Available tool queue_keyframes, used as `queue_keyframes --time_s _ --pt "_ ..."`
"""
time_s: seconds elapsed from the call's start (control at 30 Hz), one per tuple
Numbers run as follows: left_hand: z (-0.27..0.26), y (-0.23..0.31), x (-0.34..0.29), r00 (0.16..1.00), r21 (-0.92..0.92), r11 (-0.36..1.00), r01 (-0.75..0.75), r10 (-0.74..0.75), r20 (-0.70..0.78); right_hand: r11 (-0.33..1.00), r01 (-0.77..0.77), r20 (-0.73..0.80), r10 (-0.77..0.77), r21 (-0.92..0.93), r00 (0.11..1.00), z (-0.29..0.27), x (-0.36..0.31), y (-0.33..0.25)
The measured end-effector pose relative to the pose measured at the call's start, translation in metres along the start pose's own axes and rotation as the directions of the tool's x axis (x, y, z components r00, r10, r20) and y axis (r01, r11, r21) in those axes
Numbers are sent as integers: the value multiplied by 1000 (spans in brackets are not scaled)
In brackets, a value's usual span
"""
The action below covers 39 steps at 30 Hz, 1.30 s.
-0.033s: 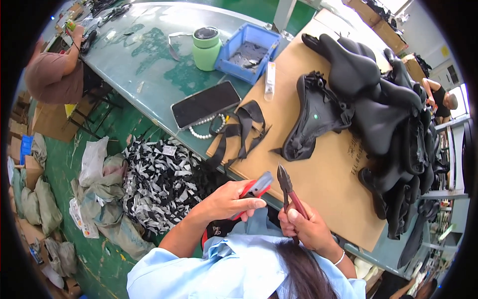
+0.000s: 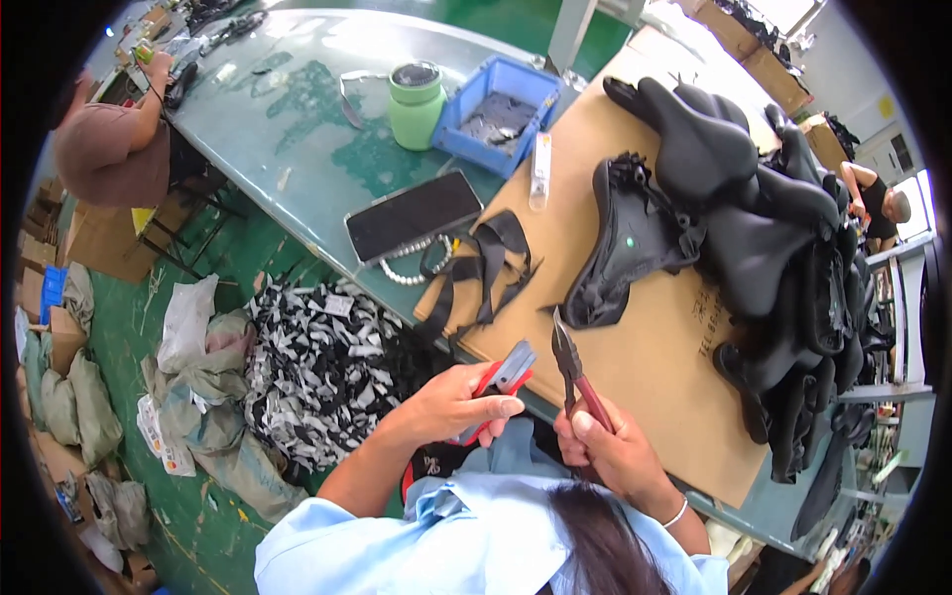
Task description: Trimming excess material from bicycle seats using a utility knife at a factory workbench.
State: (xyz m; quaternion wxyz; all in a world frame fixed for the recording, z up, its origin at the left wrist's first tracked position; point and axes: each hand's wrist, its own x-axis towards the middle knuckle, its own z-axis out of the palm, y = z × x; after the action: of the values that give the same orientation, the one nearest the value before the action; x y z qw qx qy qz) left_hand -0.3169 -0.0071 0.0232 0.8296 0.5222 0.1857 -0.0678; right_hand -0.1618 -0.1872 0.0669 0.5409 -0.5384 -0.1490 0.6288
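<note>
Head view: left hand (image 2: pixel 451 405) clenched on red-handled cutter (image 2: pixel 501 375); right hand (image 2: pixel 613 448) clenched on pliers (image 2: pixel 573 372), tip up. Both held at table (image 2: pixel 297 129) edge, apart from upturned black saddle (image 2: pixel 630 248) on cardboard sheet (image 2: pixel 645 367). Saddle looks untouched; work on it seemingly not begun.

I am sitting at the near edge of the table (image 2: pixel 297 139), with a cardboard sheet (image 2: pixel 654 357) lying on its right part. A heap of saddles (image 2: pixel 773 238) is lying on the far right of the sheet, one saddle (image 2: pixel 630 248) lying apart to its left. Straps (image 2: pixel 481 263) are hanging over the sheet's left edge, just right of a phone (image 2: pixel 412 213) and a bead string (image 2: pixel 412 268). Behind the phone a cup (image 2: pixel 416 104) is standing left of a bin (image 2: pixel 496 114). Bags (image 2: pixel 307 367) are lying on the floor to my left.
</note>
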Motion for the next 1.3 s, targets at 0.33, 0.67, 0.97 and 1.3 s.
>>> queue_keyframes --time_s 0.33,0.67,0.97,1.3 --pt "15 -9 -8 997 -61 998 4 -8 -77 978 204 -58 -206 -43 977 3 185 -124" --pt "10 -10 18 739 -142 781 -608 493 -459 328 362 -20 -764 -873 644 10 200 -62" --pt "45 20 90 747 68 788 -612 605 -275 706 499 -130 -632 -503 764 -12 44 -26" --pt "56 14 180 849 603 798 -17 330 -412 891 423 -690 -409 -163 597 -84 -24 28"
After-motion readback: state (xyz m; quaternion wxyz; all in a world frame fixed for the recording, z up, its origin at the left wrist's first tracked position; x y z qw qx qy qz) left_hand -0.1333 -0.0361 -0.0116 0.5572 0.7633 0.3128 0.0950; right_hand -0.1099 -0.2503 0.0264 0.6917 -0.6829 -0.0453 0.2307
